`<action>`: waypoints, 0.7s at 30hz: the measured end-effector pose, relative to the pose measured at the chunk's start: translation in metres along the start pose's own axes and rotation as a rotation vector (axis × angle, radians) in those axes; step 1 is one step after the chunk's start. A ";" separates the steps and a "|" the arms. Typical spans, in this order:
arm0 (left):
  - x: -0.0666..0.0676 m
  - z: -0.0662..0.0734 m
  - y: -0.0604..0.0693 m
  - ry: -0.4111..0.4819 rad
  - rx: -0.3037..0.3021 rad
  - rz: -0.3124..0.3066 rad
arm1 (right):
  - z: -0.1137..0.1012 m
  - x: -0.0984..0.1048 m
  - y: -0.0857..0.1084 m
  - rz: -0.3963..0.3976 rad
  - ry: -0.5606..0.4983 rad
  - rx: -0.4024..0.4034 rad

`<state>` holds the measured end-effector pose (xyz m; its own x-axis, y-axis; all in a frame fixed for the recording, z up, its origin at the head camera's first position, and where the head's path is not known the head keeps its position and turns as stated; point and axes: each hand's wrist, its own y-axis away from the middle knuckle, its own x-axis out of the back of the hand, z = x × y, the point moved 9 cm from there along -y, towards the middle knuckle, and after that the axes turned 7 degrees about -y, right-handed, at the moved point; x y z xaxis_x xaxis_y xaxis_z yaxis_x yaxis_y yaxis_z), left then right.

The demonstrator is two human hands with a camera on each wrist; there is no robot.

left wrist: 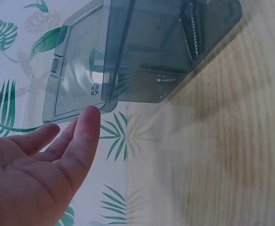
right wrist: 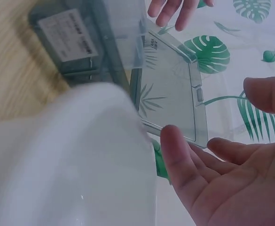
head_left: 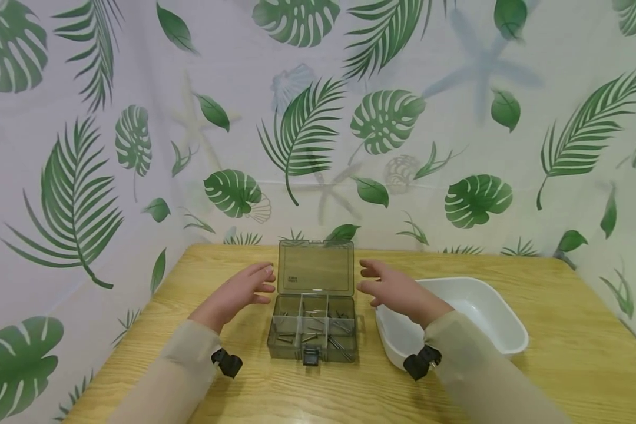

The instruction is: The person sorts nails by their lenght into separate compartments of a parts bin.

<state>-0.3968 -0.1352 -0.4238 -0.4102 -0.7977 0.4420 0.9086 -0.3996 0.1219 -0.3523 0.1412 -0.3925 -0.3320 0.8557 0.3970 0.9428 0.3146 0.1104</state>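
A smoky see-through compartment box (head_left: 312, 335) stands on the table with its lid (head_left: 315, 268) raised upright at the back. Screws (head_left: 339, 344) and other small metal pieces lie in its compartments. My left hand (head_left: 244, 291) is held just left of the lid, fingers loosely extended, touching nothing visible. On the other side, my right hand (head_left: 394, 288) hovers right of the lid, fingers spread and holding nothing. Both palms face the box. In the left wrist view, the fingers (left wrist: 83, 136) are near the lid's edge without gripping it.
A white basin (head_left: 487, 312) sits at the right, partly under my right forearm. The wooden table (head_left: 318, 394) ends at a leaf-printed cloth (head_left: 318, 147) behind and at the sides. A black latch (head_left: 311, 355) is on the box front.
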 end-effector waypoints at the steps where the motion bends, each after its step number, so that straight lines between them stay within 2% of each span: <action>1: 0.001 0.001 -0.001 -0.005 0.002 0.006 | -0.002 0.000 -0.002 -0.012 -0.018 -0.004; 8: 0.002 0.007 -0.012 -0.035 0.034 0.032 | -0.001 0.001 -0.018 -0.040 -0.106 -0.061; 16: -0.003 0.005 -0.025 -0.048 0.104 0.052 | 0.009 0.000 -0.035 -0.021 -0.095 -0.113; 21: -0.002 0.004 -0.028 -0.071 0.112 0.047 | 0.010 0.000 -0.039 -0.009 -0.078 -0.128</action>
<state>-0.4214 -0.1207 -0.4245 -0.3643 -0.7787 0.5108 0.9313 -0.3068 0.1966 -0.3893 0.1325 -0.4057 -0.3370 0.8839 0.3242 0.9344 0.2717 0.2305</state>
